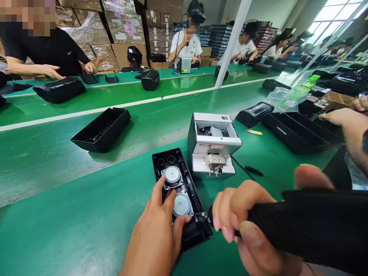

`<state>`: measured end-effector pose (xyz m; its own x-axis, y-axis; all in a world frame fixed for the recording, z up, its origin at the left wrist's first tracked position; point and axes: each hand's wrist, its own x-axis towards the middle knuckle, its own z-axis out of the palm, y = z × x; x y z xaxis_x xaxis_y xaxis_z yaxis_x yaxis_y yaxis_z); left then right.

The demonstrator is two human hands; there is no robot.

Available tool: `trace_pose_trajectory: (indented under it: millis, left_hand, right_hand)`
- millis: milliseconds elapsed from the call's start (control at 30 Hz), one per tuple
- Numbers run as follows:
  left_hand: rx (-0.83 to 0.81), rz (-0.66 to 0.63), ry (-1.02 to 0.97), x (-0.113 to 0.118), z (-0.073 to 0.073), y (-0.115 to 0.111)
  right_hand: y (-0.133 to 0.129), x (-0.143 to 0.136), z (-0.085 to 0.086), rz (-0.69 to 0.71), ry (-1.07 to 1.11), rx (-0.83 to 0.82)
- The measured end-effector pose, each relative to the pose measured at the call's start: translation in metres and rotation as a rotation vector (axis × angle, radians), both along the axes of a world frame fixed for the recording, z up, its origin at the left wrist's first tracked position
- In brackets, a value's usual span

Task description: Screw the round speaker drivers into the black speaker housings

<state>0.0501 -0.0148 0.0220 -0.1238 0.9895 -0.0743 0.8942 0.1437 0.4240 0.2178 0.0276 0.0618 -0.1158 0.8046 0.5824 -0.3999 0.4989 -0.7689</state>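
Observation:
On the green bench lies a black speaker panel [188, 230] holding two round silver speaker drivers [181, 204], with a red wire between them. My left hand [156, 226] rests over the panel, its fingers spread and touching the drivers. At the right, my right hand [247, 222] is wrapped round a black power screwdriver [310, 226]; the tool's tip is near the panel's lower right edge. Just behind the panel stands a grey-white screw feeder machine [217, 145] with a metal outlet at its front.
An open black housing [102, 130] lies on the green conveyor, left of the feeder. Black speaker cases [254, 114] and a larger black box [299, 130] are at the right, near another person's hand. A cable runs beside the feeder. People sit across the line, behind a white post [232, 44].

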Motion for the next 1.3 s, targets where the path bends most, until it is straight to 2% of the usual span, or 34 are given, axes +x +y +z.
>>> trace_pose_trajectory:
  millis: [133,433,767,1133,1300]
  left_hand:
    - [-0.016,0.031,0.008,0.001,0.002,-0.001]
    - [0.050,0.008,0.016,0.000,0.003,-0.002]
    - [0.033,-0.014,0.025,0.001,0.012,-0.001]
    - [-0.024,-0.002,0.037,0.003,0.015,0.000]
    - [-0.041,0.015,0.023,0.004,0.016,0.000]
  right_hand:
    - [0.005,-0.006,-0.016,0.009,-0.040,-0.003]
    - [0.012,-0.004,-0.027,0.056,0.007,0.003]
    - [0.018,-0.004,-0.026,0.085,0.036,0.021]
    - [0.020,-0.003,-0.024,0.088,0.039,0.074]
    - [0.017,-0.003,-0.030,0.124,0.019,0.054]
